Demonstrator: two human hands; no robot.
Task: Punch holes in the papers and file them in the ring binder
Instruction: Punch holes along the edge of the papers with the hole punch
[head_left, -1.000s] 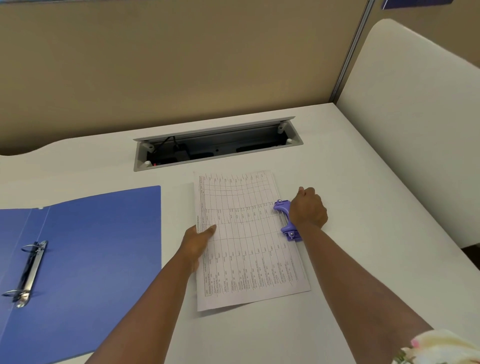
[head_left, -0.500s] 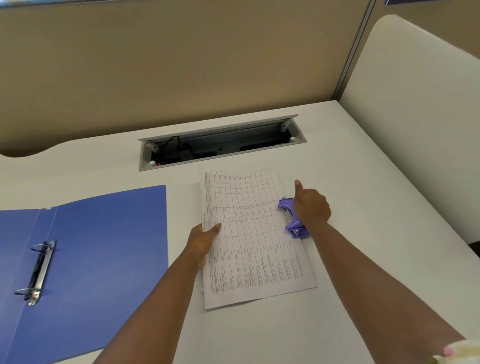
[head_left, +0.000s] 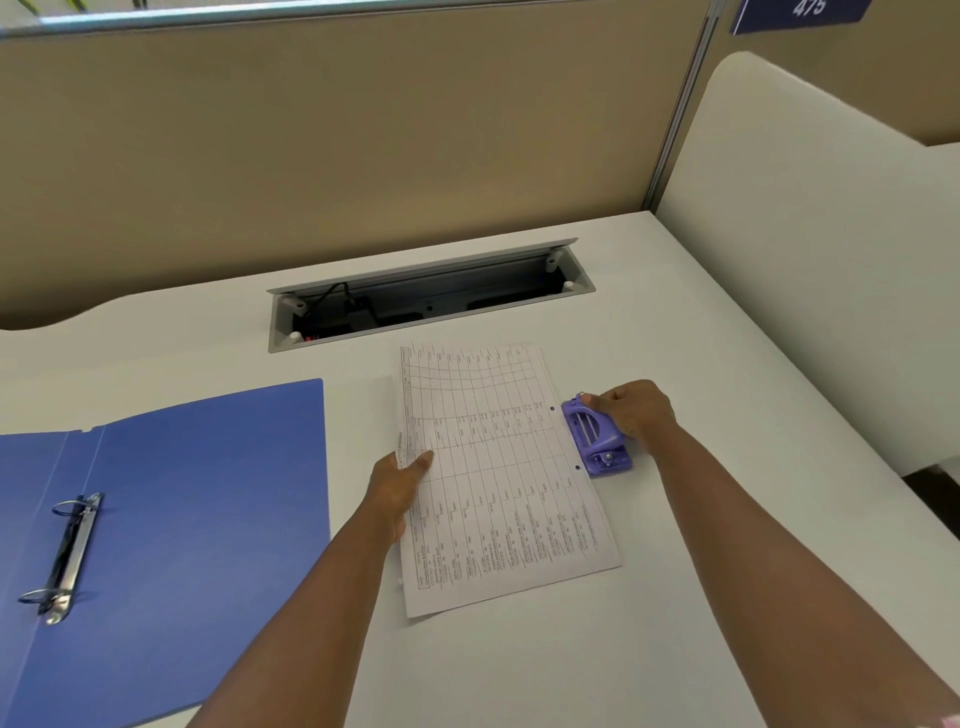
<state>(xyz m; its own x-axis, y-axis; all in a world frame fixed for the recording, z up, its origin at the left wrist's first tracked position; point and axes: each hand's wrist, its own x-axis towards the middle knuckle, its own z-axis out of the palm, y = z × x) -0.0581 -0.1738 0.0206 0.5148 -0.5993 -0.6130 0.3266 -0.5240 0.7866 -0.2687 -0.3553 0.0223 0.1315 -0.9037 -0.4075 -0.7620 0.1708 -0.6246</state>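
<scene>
A printed sheet of paper (head_left: 493, 478) lies on the white desk (head_left: 519, 665), with two small punched holes along its right edge. My left hand (head_left: 402, 480) pinches the sheet's left edge, thumb on top. A purple hole punch (head_left: 597, 441) sits just off the paper's right edge, apart from the sheet. My right hand (head_left: 631, 408) grips the punch from its right side. An open blue ring binder (head_left: 197, 509) lies at the left, its two metal rings (head_left: 65, 553) standing closed near the spine.
A recessed cable tray (head_left: 431, 296) with plugs is set into the desk behind the paper. A beige partition (head_left: 363, 145) stands at the back and a white side panel (head_left: 810, 270) rises on the right.
The punch, which clamped the paper's right edge under my right hand, has come off the sheet to the right, showing two holes. My left hand stays on the left edge.
</scene>
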